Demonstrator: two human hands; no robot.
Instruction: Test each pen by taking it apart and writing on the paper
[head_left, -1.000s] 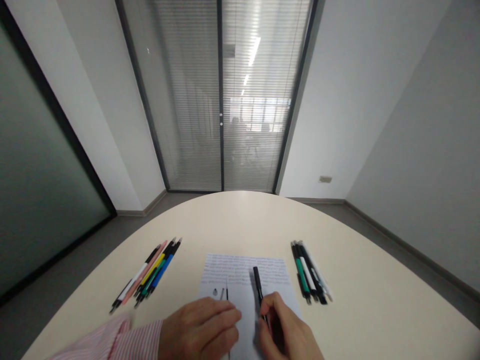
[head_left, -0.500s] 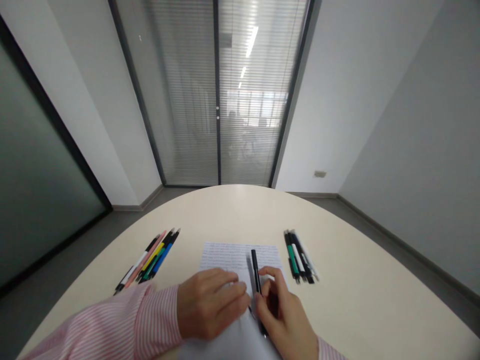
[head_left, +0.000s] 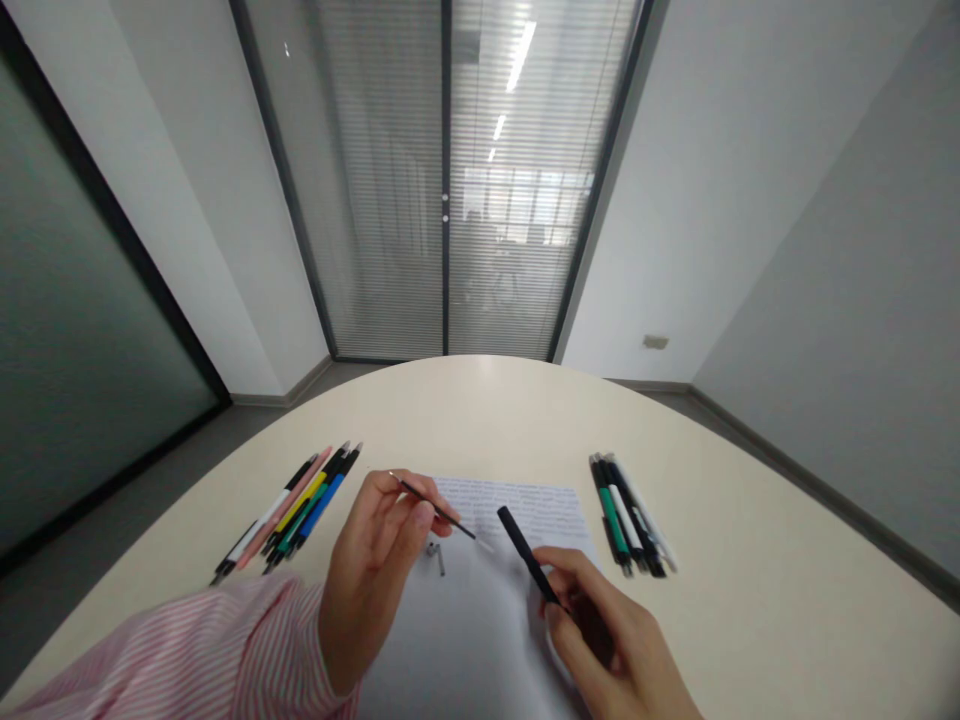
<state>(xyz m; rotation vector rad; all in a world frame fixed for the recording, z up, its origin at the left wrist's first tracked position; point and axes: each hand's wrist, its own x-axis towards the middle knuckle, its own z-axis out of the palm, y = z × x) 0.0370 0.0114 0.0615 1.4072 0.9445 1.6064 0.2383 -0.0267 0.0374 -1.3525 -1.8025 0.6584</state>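
Observation:
My left hand [head_left: 394, 545] pinches a pen refill [head_left: 442, 512], thin and dark with a pale far end, between thumb and fingers above the paper. My right hand [head_left: 600, 620] grips a black pen barrel [head_left: 525, 550], tilted with its upper end pointing away and to the left. The refill's pale end lies a little left of the barrel, apart from it. Beneath both hands is a sheet of paper [head_left: 465, 630] with lines of writing at its far end. Small metallic pen parts [head_left: 438, 558] lie on the sheet beside my left hand; their exact kind is unclear.
On the left of the round table [head_left: 480, 410] lies a row of several pens [head_left: 296, 505] in white, pink, yellow, green and blue. Another group of pens [head_left: 630, 515], green, white and black, lies on the right. A glass partition with blinds [head_left: 442, 250] stands beyond.
My left hand has lifted and turned from lying low over the paper, now showing the refill and uncovering the small parts. The black barrel has tilted left in my right hand.

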